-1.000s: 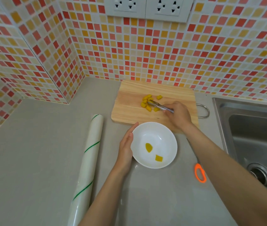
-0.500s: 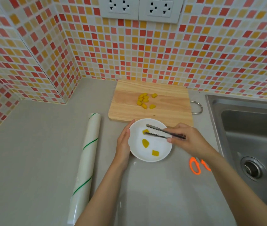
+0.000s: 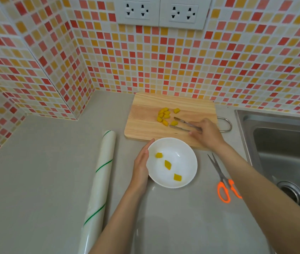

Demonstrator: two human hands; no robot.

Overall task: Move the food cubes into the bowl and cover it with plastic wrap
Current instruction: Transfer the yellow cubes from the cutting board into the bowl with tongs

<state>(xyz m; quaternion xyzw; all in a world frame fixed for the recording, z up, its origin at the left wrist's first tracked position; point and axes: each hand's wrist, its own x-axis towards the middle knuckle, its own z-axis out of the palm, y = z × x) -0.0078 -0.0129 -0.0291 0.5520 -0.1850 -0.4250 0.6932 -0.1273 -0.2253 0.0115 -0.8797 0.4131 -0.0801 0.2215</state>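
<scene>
A white bowl point(image 3: 186, 158) sits on the grey counter with three yellow food cubes point(image 3: 167, 164) inside. Several more yellow cubes point(image 3: 164, 114) lie on the wooden cutting board point(image 3: 145, 125) behind it. My right hand point(image 3: 208, 134) holds metal tongs point(image 3: 181, 124) over the board; their tips are spread on either side of one cube point(image 3: 174, 123). My left hand point(image 3: 141, 167) rests flat against the bowl's left rim. A plastic wrap roll point(image 3: 99, 187) lies to the left.
Orange-handled scissors point(image 3: 222, 182) lie right of the bowl, partly under my right forearm. A steel sink point(image 3: 283, 149) fills the right side. Tiled walls enclose the counter at the back and left, with sockets point(image 3: 161, 11) above.
My right hand carried the tongs from the board to the bowl, left a third cube there, and moved back to the board. The left hand stayed on the bowl.
</scene>
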